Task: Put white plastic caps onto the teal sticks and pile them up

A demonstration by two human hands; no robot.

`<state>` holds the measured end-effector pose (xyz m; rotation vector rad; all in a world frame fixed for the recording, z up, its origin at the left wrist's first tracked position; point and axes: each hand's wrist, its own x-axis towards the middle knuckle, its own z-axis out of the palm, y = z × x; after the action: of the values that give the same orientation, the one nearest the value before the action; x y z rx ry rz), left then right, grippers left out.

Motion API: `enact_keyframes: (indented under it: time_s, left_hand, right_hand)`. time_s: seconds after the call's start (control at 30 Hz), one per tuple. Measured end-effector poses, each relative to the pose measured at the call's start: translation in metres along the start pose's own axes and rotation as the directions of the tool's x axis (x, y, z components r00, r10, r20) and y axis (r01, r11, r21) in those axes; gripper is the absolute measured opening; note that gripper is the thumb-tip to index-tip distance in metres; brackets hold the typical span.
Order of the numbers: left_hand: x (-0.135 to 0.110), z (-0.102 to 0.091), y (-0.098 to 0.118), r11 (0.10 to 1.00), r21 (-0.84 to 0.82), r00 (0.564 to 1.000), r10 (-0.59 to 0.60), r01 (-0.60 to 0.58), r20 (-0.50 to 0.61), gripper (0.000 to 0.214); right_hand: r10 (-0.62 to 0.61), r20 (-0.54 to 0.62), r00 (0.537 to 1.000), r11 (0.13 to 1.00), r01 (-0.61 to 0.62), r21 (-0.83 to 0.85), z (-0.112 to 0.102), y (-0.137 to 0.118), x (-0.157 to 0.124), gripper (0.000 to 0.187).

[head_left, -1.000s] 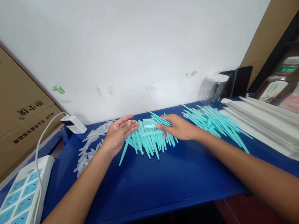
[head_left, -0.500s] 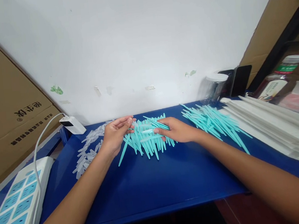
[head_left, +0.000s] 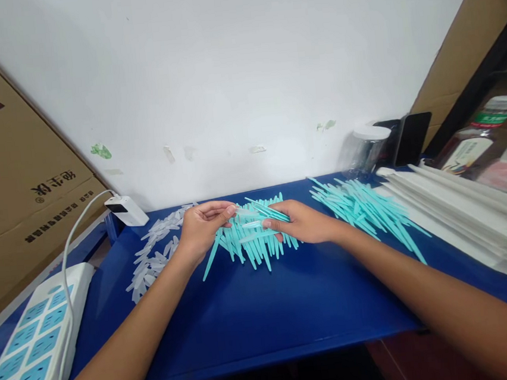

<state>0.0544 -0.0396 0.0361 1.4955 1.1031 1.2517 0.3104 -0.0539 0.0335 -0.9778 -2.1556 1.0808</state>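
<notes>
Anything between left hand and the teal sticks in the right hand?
Nothing visible but the pale piece in the left hand's own grip, pointing toward the sticks in the right hand. The teal pile lies below, not between.

Turquoise sticks (head_left: 273,212) (several) in right hand (head_left: 305,221)

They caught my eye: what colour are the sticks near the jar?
The sticks are turquoise, clearest in the head view.

Spread more openly earlier, the left hand (head_left: 203,227) is now pinching a translucent piece (head_left: 245,213) near the back edge of the desk (head_left: 265,314).
</notes>
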Motion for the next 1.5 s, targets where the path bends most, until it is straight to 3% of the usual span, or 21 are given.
enact_keyframes:
  time_s: [0.3, 0.53, 0.83, 0.97, 1.17, 1.33, 1.5]
  left_hand:
    - [0.001, -0.005, 0.000, 1.000, 0.019, 0.999, -0.021, 0.020, 0.046, 0.039]
    - [0.004, -0.011, 0.005, 0.988, 0.126, 0.996, 0.082, -0.085, 0.032, 0.036]
    - [0.003, -0.011, 0.004, 0.983, 0.135, 0.987, 0.112, -0.128, 0.120, 0.029]
    - [0.001, -0.011, 0.006, 0.993, 0.111, 0.973, 0.022, -0.049, 0.230, 0.031]
    - [0.001, -0.011, 0.003, 0.979, -0.076, 0.932, -0.153, 0.188, 0.328, 0.031]
    - [-0.001, -0.008, -0.002, 0.901, -0.176, 0.852, -0.290, 0.397, 0.435, 0.029]
    - [-0.005, -0.005, -0.005, 0.864, -0.168, 0.758, -0.305, 0.475, 0.577, 0.037]
  right_hand:
    - [0.004, 0.004, 1.000, 1.000, -0.004, 0.009, 0.000, -0.006, -0.001, 0.032]
    - [-0.015, -0.015, 1.000, 1.000, 0.015, 0.012, -0.002, -0.008, -0.003, 0.034]
    - [-0.026, 0.005, 1.000, 1.000, 0.026, -0.010, -0.001, -0.008, -0.002, 0.029]
    - [-0.056, 0.030, 0.998, 0.998, 0.056, -0.012, -0.001, -0.007, -0.003, 0.029]
    - [-0.085, 0.038, 0.996, 0.996, 0.086, -0.006, -0.002, -0.008, -0.004, 0.032]
    - [-0.098, 0.066, 0.993, 0.995, 0.098, -0.005, 0.003, -0.013, -0.006, 0.033]
    - [-0.097, 0.081, 0.992, 0.995, 0.095, 0.027, 0.009, -0.021, -0.008, 0.035]
